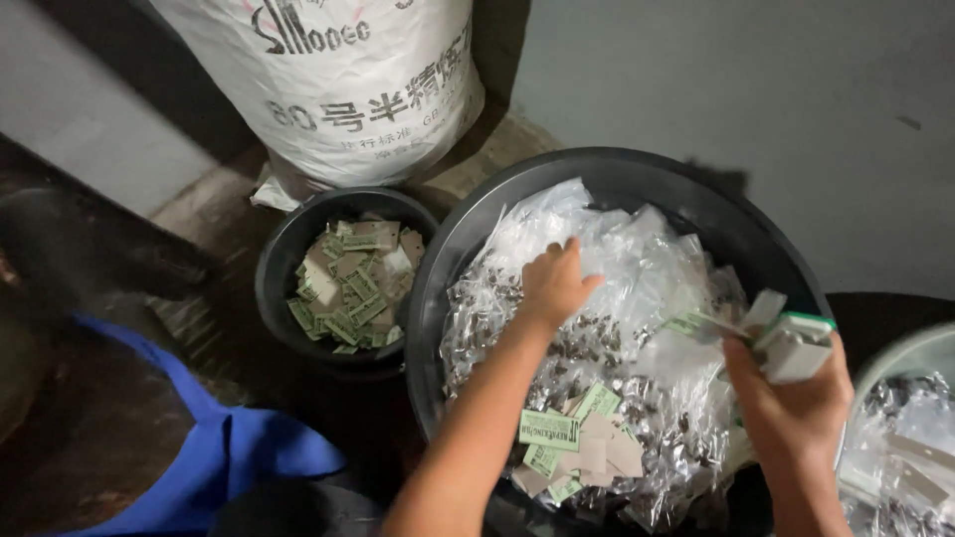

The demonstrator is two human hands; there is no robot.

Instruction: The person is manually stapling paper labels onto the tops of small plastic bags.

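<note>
Presently, the left hand [553, 286] reaches into the large black tub [453, 268], fingers bent and pressed down onto the heap of clear plastic packets [637, 259] that fills it. Whether the fingers have closed on a packet cannot be told; the fingertips are hidden in the plastic. The right hand [796, 398] is held over the right rim of the same tub, closed around a small white and green tool [796, 343], with a thin green-printed slip [696, 323] projecting from the tool's front toward the tub's middle. The packets hold small dark pieces, seen through the film. A loose pile of green and white paper labels [582, 447] lies on the packets at the near side of the tub, between the two forearms. Just beside the tub on the left stands a smaller black bucket [274, 268] part-filled with similar labels. Behind both stands a white woven sack [348, 80]. Blue cloth [229, 447] lies at lower left.
</note>
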